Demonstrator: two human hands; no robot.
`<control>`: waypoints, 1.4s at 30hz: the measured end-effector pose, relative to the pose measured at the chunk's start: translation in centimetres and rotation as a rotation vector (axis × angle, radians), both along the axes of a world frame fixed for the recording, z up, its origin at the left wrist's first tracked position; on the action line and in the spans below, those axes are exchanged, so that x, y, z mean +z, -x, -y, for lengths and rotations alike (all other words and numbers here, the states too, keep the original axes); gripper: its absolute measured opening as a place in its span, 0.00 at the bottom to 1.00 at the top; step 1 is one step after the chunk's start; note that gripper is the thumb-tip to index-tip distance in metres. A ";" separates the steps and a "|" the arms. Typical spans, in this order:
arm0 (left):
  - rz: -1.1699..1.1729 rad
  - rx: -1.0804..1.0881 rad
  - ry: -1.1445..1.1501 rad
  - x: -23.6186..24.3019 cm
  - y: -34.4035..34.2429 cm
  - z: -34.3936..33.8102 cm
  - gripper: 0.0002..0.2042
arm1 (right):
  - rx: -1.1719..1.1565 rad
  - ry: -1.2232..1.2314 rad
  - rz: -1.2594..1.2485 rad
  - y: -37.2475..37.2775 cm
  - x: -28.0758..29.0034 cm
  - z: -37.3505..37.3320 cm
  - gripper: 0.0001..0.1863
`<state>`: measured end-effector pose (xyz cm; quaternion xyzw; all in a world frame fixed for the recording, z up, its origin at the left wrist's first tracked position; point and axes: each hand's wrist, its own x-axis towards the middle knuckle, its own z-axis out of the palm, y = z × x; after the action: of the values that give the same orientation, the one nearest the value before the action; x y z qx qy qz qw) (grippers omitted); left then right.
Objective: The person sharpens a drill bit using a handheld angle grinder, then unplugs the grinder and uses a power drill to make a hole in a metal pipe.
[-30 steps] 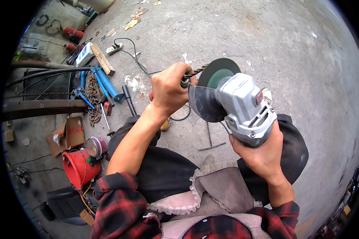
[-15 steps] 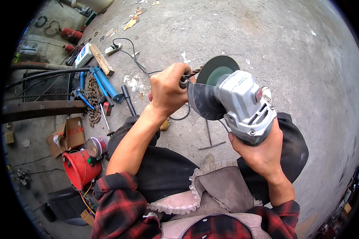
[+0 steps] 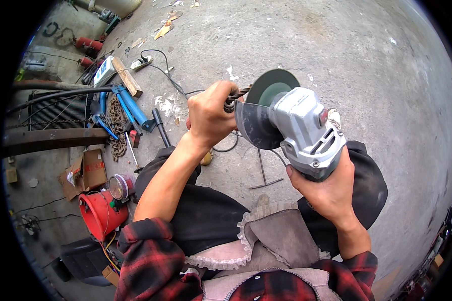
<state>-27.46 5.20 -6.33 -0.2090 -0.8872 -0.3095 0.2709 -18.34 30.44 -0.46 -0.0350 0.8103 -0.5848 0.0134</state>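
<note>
My left hand (image 3: pixel 209 113) is closed round a dark twisted drill bit (image 3: pixel 244 91), whose fluted tip pokes out beside the green disc (image 3: pixel 273 80) of a silver angle grinder (image 3: pixel 305 123); whether bit and disc touch I cannot tell. A dark guard (image 3: pixel 253 125) covers the lower part of the disc, close by my left fingers. My right hand (image 3: pixel 326 195) grips the grinder's body from below, thumb along its left side. Both hands are over my bent legs and a worn apron (image 3: pixel 271 228).
Concrete floor (image 3: pixel 366 60) surrounds me. At left lie a blue jack (image 3: pixel 133 108), chains (image 3: pixel 117 128), a wood block (image 3: pixel 126 75), a metal beam (image 3: pixel 55 140), a cardboard box (image 3: pixel 88 173) and a red bucket (image 3: pixel 100 215). A power cord (image 3: pixel 168 70) runs ahead; a T-bar (image 3: pixel 263 184) lies between my feet.
The grinder and both hands have shifted slightly up and to the left in the picture. My grip on each thing looks the same.
</note>
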 end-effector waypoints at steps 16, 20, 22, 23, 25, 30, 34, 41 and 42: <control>0.022 0.048 -0.080 0.2 0.3 0.0 0.07 | -0.029 0.013 -0.033 -0.2 -0.2 -0.3 0.32; 0.017 0.059 -0.072 0.3 0.2 -0.1 0.08 | -0.027 0.018 -0.029 -0.2 0.0 -0.2 0.32; 0.010 0.044 -0.063 0.1 0.4 0.1 0.08 | -0.019 0.020 -0.026 -0.1 0.1 -0.1 0.32; 0.010 0.034 -0.060 0.0 0.4 0.1 0.08 | -0.015 0.021 -0.025 -0.1 0.1 -0.1 0.32; 0.009 0.013 -0.055 -0.1 0.4 0.1 0.08 | -0.009 0.026 -0.018 0.0 0.1 -0.1 0.31; 0.031 0.000 -0.024 0.1 0.2 0.0 0.11 | -0.016 0.032 -0.004 0.1 0.1 0.3 0.31; 0.014 -0.007 -0.022 0.0 0.2 -0.1 0.13 | -0.009 0.013 0.001 0.1 0.2 0.3 0.31; 0.007 -0.012 -0.007 -0.2 0.1 0.1 0.14 | -0.004 -0.020 -0.017 0.1 0.3 0.2 0.31; 0.011 -0.012 -0.006 -0.2 0.1 0.1 0.14 | -0.004 -0.014 -0.015 0.1 0.3 0.2 0.31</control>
<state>-27.58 5.08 -6.55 -0.2119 -0.8865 -0.3151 0.2646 -18.44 30.20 -0.19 -0.0374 0.8147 -0.5787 0.0064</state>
